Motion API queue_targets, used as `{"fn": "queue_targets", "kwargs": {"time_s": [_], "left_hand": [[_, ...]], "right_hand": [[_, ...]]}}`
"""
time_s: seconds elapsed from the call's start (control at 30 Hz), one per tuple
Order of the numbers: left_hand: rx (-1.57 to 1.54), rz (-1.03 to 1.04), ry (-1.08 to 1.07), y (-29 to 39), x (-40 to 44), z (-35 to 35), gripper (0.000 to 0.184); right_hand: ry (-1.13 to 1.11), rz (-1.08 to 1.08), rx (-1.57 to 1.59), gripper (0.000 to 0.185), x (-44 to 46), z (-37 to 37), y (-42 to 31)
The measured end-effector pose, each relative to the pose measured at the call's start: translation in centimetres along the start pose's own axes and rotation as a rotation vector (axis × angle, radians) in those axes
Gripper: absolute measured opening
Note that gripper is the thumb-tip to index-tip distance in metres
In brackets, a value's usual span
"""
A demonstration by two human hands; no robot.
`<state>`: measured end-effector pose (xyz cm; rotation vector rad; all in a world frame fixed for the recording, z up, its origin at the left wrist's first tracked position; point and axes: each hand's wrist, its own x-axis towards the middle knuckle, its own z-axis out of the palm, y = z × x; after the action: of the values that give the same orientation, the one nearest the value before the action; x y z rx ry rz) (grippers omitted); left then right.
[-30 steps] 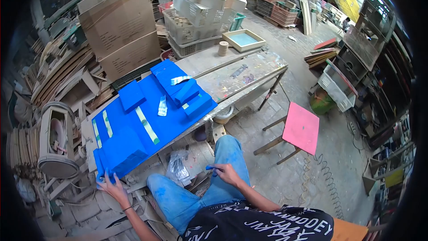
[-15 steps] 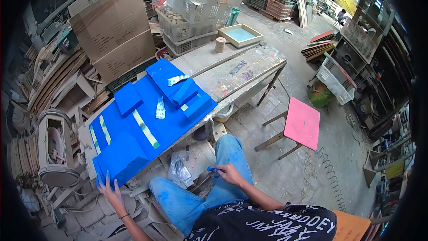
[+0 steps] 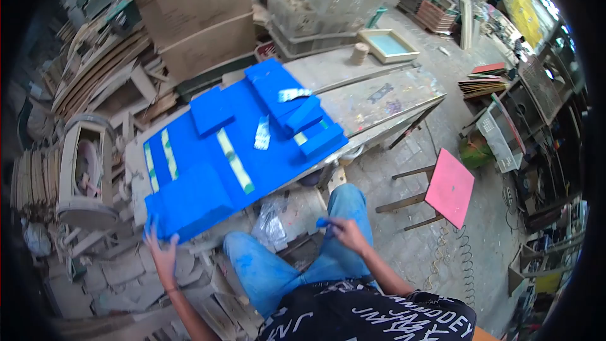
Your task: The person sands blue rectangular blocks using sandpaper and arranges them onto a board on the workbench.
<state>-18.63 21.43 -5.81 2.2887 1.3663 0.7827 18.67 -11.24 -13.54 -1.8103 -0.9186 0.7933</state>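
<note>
A blue board (image 3: 202, 151) lies on the worktable, with several blue blocks and strips of pale green tape on it. Its largest block (image 3: 189, 202) sits at the near left corner. My left hand (image 3: 162, 254) is at that corner, fingers spread, the fingertips at or just by the block's edge; contact is too blurred to make out. Over my thigh, my right hand (image 3: 347, 233) is closed around a small blue piece (image 3: 322, 222) whose kind I cannot make out. Two printed white strips (image 3: 262, 133) rest among the far blocks.
A paint-stained worktable (image 3: 404, 98) carries a wooden spool (image 3: 360, 54) and a shallow tray (image 3: 413, 57). Below hangs a clear plastic bag (image 3: 270, 227). A pink-topped stool (image 3: 450, 188) stands to the right, near a coiled hose (image 3: 466, 259). Cardboard (image 3: 196, 6) leans behind.
My view has shifted, so the whole scene slides right in the picture and blurs somewhat. Both hands keep nearly the same places relative to the board and my legs.
</note>
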Motion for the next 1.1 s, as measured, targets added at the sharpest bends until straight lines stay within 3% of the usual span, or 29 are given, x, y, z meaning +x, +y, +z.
{"fn": "queue_targets", "kwargs": {"time_s": [0.13,0.3,0.37,0.47,0.57,0.67,0.73,0.9,0.97,1.1], "left_hand": [[-0.603,-0.202,0.062,-0.7,4.1,-0.4,0.058],[-0.415,-0.198,-0.071,0.7,5.2,0.2,0.053],[-0.384,-0.197,-0.088,0.3,5.1,0.1,0.052],[-0.549,-0.22,-0.022,-0.7,4.2,0.4,0.049],[-0.683,-0.229,0.086,-1.8,2.3,0.4,0.047],[-0.724,-0.334,0.332,-2.3,-1.8,0.2,0.04],[-0.712,-0.551,0.36,-3.2,-4.9,1.1,0.036],[-0.762,-0.617,0.34,-2.1,-11.4,3.9,0.029],[-0.758,-0.644,0.336,-0.3,-13.5,4.5,0.027],[-0.827,-0.699,0.319,1.0,-16.4,4.2,0.022]], "right_hand": [[0.052,-0.041,0.037,0.033,1.8,-1.9,-3.9],[0.168,-0.066,0.164,0.03,3.3,-3.0,-7.9],[0.155,0.043,0.274,0.03,3.7,-3.0,-8.1],[0.183,-0.03,0.449,0.037,5.5,-2.6,-10.3],[0.111,-0.266,0.172,0.038,8.6,-1.9,-14.8],[0.085,-0.542,-0.093,0.036,14.6,0.5,-15.9],[0.164,-0.773,-0.299,0.04,19.7,3.5,-17.1],[0.174,-0.795,-0.735,0.053,32.3,10.2,-16.1],[0.169,-0.692,-0.8,0.057,34.1,10.9,-15.8],[0.185,-0.761,-0.825,0.044,34.4,11.7,-13.6]]}}
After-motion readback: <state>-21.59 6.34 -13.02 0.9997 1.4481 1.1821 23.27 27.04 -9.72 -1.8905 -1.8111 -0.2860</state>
